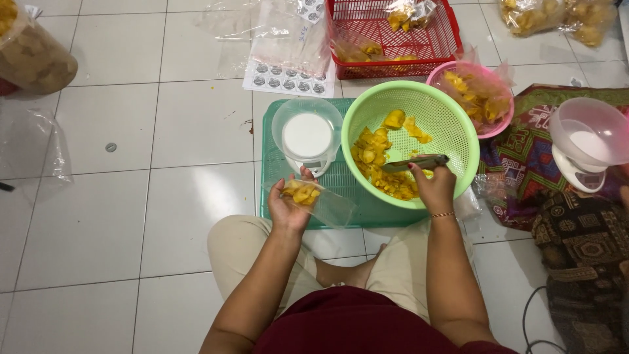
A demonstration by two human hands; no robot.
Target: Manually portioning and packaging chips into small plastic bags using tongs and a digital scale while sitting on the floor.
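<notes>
My left hand [288, 210] holds a clear plastic bag [314, 200] partly filled with yellow chips, just in front of a small white kitchen scale [308, 137] with a clear bowl on top. My right hand [432, 187] grips metal tongs [414, 162] whose tips point left over the yellow chips [380, 157] inside a light green colander basket [458, 131]. Scale and basket both rest on a teal plastic tray [272, 177] lying on the white tiled floor. My legs are folded under me at the tray's near edge.
A red basket [445, 39] with bagged chips stands behind, next to a pink bowl [504, 118] with a chip bag. Sticker sheets [288, 78] and empty clear bags lie beyond the scale. At right, a second scale [586, 147] sits by another person's patterned clothing [583, 249]. A large chip bag [33, 56] is far left.
</notes>
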